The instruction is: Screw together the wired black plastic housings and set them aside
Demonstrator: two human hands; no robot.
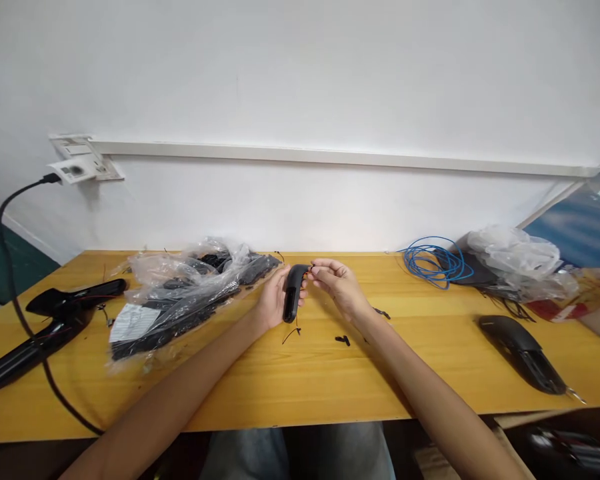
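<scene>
A curved black plastic housing (pixel 293 293) is held above the middle of the table by my left hand (pixel 271 298), its fingers wrapped around the side and back. Thin red and dark wires show at its upper right end. There the fingertips of my right hand (pixel 336 283) are pinched together on a wire end (pixel 311 268). Another thin wire with a small connector (pixel 298 331) hangs or lies just below the housing. Small black plastic pieces (pixel 343 341) lie on the table to the right, one of them partly behind my right forearm.
Clear plastic bags (pixel 200 280) of black parts lie at left, beside larger black housings (pixel 60 327) and a black cable (pixel 17 300) running from the wall socket. At right are a blue cable coil (pixel 433 263), a white plastic bag (pixel 513 250) and another black housing (pixel 517 350).
</scene>
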